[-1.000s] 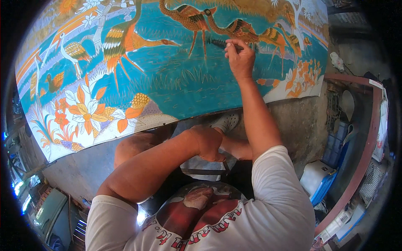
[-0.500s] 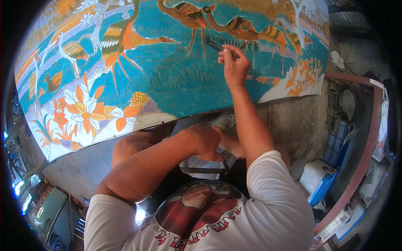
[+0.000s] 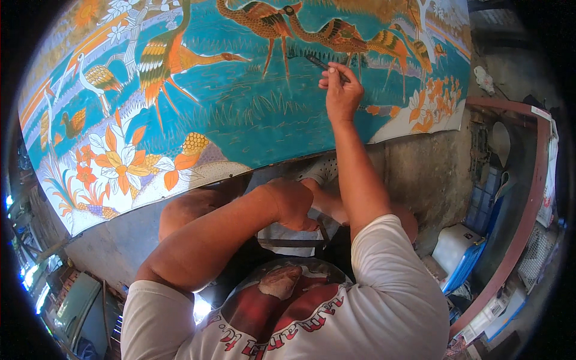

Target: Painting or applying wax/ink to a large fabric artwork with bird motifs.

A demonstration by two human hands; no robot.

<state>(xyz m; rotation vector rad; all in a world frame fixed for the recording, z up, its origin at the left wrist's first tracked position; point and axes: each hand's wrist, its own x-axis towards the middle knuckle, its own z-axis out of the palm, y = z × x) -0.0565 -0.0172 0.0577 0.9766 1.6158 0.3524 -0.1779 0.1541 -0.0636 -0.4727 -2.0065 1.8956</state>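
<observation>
A large painted panel (image 3: pixel 240 129) fills the upper view, with orange and brown long-legged birds in teal water and white and orange flowers at its lower corners. Between the fingertips of my right hand (image 3: pixel 343 96) is a slim black marker pen (image 3: pixel 321 62). Its tip points up and left, over the grass below the central birds; whether it touches the surface I cannot tell. My left hand (image 3: pixel 294 205) is closed low in front of me, between my knees and below the panel's lower edge. Its fingers are mostly turned away, hiding whatever they may grip.
A dark bar (image 3: pixel 291 243) lies just below my left hand. On the right stand a reddish-brown frame (image 3: pixel 531 180), a white container (image 3: pixel 454 245) and blue items. Clutter, including a grey-green panel (image 3: pixel 78 303), lines the lower left. A perforated light shoe (image 3: pixel 324 170) shows under the panel.
My right hand has shifted slightly right and down with the marker pen. The panel appears a little further left in view. My left hand stays nearly in place.
</observation>
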